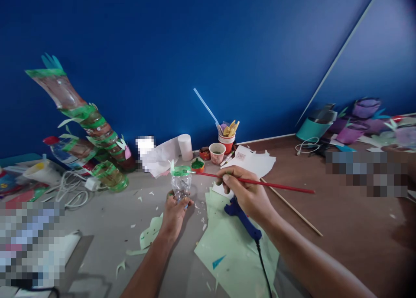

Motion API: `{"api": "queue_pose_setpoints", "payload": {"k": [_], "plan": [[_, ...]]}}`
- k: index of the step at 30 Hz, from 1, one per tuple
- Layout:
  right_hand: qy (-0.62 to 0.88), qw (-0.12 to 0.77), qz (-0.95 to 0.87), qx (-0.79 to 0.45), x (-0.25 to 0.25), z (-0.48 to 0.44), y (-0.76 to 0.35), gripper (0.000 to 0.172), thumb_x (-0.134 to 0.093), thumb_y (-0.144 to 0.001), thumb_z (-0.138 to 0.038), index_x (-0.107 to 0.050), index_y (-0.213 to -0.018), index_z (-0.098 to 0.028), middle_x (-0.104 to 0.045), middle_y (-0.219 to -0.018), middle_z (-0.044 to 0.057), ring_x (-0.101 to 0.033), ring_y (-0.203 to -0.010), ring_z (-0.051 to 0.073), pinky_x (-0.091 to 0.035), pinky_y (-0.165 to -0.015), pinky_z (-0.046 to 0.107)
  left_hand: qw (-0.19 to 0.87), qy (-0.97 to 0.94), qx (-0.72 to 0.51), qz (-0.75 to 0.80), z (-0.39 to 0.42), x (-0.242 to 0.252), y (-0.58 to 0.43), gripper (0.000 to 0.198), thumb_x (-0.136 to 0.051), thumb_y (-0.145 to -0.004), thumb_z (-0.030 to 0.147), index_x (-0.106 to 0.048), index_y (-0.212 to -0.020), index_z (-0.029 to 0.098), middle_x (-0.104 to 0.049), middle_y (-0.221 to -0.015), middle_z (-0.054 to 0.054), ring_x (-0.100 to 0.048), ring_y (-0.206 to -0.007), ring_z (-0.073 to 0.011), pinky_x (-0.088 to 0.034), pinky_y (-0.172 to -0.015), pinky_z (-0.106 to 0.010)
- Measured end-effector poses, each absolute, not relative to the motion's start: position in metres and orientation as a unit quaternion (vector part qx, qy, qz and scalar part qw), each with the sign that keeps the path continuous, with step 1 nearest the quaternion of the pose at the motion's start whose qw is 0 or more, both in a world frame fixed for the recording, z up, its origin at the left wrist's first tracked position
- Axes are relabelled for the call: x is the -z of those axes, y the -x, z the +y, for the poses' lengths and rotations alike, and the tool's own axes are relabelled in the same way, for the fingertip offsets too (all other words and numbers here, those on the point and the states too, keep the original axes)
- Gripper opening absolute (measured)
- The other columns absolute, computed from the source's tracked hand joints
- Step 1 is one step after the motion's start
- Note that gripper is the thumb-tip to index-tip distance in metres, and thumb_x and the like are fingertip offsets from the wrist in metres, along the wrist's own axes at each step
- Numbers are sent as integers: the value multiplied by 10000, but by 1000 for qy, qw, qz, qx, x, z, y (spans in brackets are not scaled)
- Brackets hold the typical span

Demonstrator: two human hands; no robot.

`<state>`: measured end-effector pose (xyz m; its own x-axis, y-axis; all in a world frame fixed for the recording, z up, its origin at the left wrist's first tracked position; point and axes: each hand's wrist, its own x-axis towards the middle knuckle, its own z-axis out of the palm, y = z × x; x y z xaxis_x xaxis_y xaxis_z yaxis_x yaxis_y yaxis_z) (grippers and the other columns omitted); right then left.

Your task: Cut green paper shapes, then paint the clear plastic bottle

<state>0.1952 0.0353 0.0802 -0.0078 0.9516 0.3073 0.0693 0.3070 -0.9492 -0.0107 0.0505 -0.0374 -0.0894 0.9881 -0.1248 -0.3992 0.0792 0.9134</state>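
Note:
My left hand (176, 211) is closed around the lower part of a clear plastic bottle piece (180, 185), which has a green painted band along its top and a pale leaf shape at its upper left. In my right hand (242, 189) is a long red paintbrush (279, 185), pinched between thumb and fingers. Its tip is at the green band, on the right side. A small pot of green paint (197, 164) stands just behind. Below my right hand a blue glue gun (243, 220) lies on pale green paper (224, 250).
A tower of painted bottle pieces (100, 126) leans at the left, beside a white cable (73, 189). Behind stand a paper cup (217, 152), a red-striped cup (226, 142) with tools and a white roll (185, 147). A wooden stick (292, 207) lies right. Paper scraps litter the table.

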Motion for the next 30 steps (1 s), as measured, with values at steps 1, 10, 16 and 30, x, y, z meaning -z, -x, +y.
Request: {"api": "queue_pose_setpoints", "payload": {"k": [1,10,16,30], "plan": [[429,551,-594,-400,-80,35,-193,201,-505,-832,-210,-694,-865,-152,-647,-702,30,-527,-564,115,-418,-512,228,585,-337,-590,443,51,38,11,406,-812,-638,302,-544,-916,176,-638,-884,3,-619,-702,-119,-489,-755,-324],[457,546,-602,-361,-81,34,-194,202,-510,-821,-223,-693,-844,-140,-610,-644,22,-510,-544,115,-383,-486,223,568,-329,-599,458,50,36,10,403,-809,-624,288,-518,-880,177,-638,-872,3,-611,-700,-117,-496,-764,-340],[424,545,-604,-397,-82,30,-186,207,-492,-823,-231,-681,-836,-148,-604,-632,15,-506,-522,109,-389,-471,216,528,-366,-595,483,48,35,6,406,-789,-635,291,-512,-914,189,-635,-869,6,-615,-716,-130,-498,-748,-332],[440,548,-600,-380,-82,28,-187,210,-498,-820,-212,-699,-825,-150,-662,-726,46,-519,-551,113,-387,-480,222,384,-467,-553,574,51,47,13,329,-713,-694,304,-523,-940,198,-596,-804,16,-575,-675,-138,-445,-644,-275]]}}
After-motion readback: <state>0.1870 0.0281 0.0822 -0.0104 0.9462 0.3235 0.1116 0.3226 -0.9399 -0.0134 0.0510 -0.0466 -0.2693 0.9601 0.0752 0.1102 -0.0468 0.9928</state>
